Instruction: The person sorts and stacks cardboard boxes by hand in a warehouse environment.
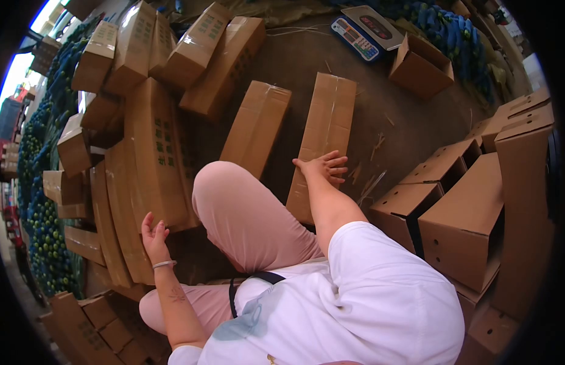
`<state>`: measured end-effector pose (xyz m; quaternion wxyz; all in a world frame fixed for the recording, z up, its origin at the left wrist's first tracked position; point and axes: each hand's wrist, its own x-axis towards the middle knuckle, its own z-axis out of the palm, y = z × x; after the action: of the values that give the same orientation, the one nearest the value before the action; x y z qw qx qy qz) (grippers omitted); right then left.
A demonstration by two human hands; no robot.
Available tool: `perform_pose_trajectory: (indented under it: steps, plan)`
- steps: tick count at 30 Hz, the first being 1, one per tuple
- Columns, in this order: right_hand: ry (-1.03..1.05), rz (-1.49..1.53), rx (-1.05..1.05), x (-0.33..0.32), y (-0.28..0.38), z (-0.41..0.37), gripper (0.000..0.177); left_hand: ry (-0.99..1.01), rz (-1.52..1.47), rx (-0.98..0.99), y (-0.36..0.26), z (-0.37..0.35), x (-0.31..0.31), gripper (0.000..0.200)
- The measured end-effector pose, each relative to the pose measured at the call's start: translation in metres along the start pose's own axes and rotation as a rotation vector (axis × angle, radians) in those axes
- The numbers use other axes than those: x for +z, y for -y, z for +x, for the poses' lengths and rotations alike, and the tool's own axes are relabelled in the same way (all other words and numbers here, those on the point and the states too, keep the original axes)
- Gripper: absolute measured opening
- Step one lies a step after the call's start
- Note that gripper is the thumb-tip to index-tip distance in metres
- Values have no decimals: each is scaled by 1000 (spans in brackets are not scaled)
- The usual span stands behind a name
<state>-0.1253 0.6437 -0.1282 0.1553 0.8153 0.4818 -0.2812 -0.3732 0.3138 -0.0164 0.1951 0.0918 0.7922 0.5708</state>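
Note:
My right hand (326, 168) lies with spread fingers on the top of a long closed cardboard box (329, 115) in front of me. To its left is a shorter closed box (256, 125) on the floor, apart from both hands. Over on the left, my left hand (154, 236), with a bracelet at the wrist, is raised with loosely bent fingers and nothing in it. It is nearest to a tall box with printed characters (150, 152); whether it touches the box I cannot tell.
Stacked boxes (112, 207) crowd the left side. A scale (357, 40) and an open box (421, 66) are at the upper right. Several boxes with holes (462, 213) stand at right. Scraps (377, 146) litter the floor. Blue netted bundles (441, 36) lie beyond.

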Motion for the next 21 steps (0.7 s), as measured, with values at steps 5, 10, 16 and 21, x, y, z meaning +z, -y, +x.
perform_pose_trajectory:
  steps: [5,10,16,21]
  plan:
    - [-17,10,3,2,-1,5,125,0,-11,28,-11,-4,8,42]
    - [-11,22,-14,-9,-13,5,123,-51,-41,50,-16,-10,-4,40]
    - [11,94,-72,-17,-44,19,124,-139,-50,61,-16,-24,-29,35]
    - [87,250,-304,-23,-90,63,128,-165,-78,93,-27,-34,-25,32]
